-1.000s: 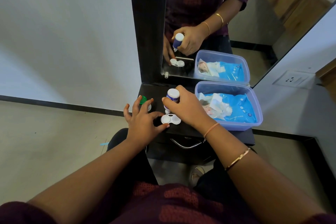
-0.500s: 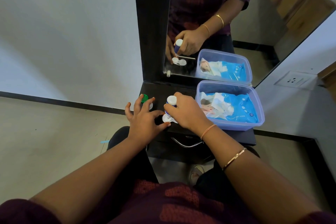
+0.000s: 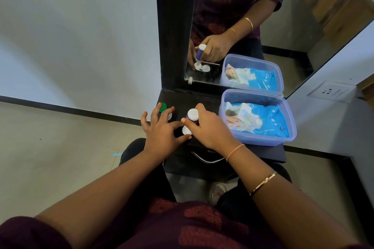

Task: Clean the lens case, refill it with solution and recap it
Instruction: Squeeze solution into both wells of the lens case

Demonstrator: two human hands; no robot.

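A white lens case [image 3: 186,130] lies on the dark shelf [image 3: 269,152] below the mirror, mostly hidden by my hands. My right hand [image 3: 210,127] grips a small solution bottle [image 3: 192,115], white with a purple label, held upside down with its tip over the case's left well. My left hand [image 3: 162,130] rests beside the case, thumb and a fingertip touching its left edge, other fingers spread. A green cap [image 3: 162,107] and a white cap [image 3: 169,116] lie on the shelf behind my left fingers.
A clear blue-tinted plastic box [image 3: 261,140] holding a blue pack of wet wipes [image 3: 263,122] fills the shelf's right side. The mirror [image 3: 232,16] rises behind it. A drawer handle [image 3: 204,159] sits under the shelf front. A wall socket [image 3: 329,92] is at right.
My right hand has tipped the bottle further down and lowered it onto the case, covering most of it. My left hand has stayed on the case's left edge.
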